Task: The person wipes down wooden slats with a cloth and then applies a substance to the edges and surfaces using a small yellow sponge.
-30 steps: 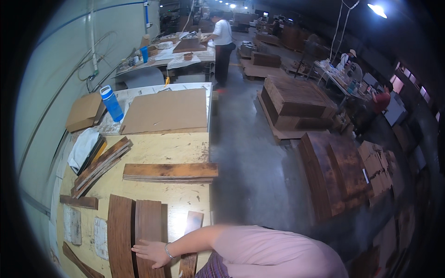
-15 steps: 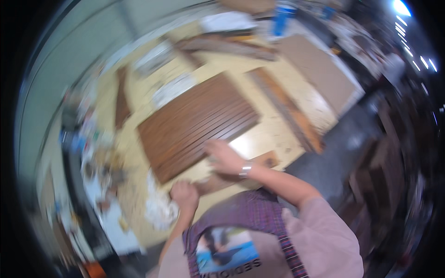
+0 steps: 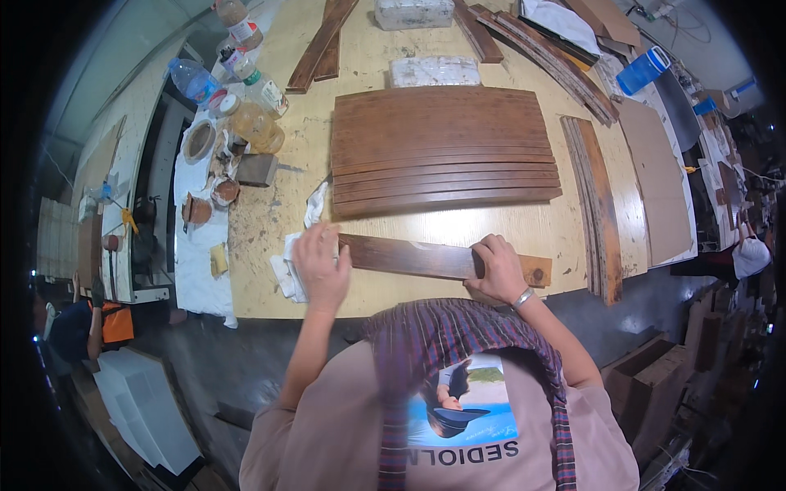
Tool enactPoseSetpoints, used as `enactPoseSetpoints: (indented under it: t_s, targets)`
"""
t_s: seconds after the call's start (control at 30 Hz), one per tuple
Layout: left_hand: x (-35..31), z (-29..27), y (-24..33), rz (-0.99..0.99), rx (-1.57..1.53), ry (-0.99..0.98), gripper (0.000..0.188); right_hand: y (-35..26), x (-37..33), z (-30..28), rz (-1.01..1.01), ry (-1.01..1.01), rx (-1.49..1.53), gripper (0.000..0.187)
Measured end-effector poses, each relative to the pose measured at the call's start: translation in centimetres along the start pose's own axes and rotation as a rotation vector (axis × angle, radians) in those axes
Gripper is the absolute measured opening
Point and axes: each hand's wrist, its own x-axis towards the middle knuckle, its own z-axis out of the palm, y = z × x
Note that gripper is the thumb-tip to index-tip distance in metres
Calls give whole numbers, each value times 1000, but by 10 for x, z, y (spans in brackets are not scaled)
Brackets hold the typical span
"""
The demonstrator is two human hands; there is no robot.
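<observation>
Brown wooden slat [image 3: 401,255] over the surface [image 3: 255,233], near stacked boards [image 3: 438,127] | right hand [image 3: 498,272] grips its right part; left hand [image 3: 322,266] at its left end, hold unclear | I should steady both ends evenly

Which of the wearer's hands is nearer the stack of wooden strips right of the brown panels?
Right. The right hand, on the dark strip, is left of the stack's near part; the left hand, at the dark strip's left end, is much farther left.
</observation>
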Motion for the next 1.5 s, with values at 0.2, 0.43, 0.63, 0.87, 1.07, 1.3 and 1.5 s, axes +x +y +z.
enactPoseSetpoints:
  t_s: [0.2,0.43,0.63,0.87,1.07,1.3,1.5]
  targets:
    - [-43,10,-87,-225,-5,-192,34,-17,-17,-21,68,-13,59,55]
    - [-3,-6,55,280,-516,-197,36,-51,-31,-42,124,56,52,54]
    - [33,17,-38,-265,-650,-73,37,-54,-56,-73,184,229,-14,53]
    - [53,-20,6,-610,-1178,-163,28,-57,-55,-52,148,366,17,57]
    - [39,-16,10,-841,-1488,-141,15,-89,-37,-49,161,224,133,61]
    - [7,-32,-86,-812,-1126,-163,17,-65,-36,-28,296,-159,207,58]
    - [-39,-70,-239,-850,-272,394,14,-83,-21,-40,299,-47,253,60]
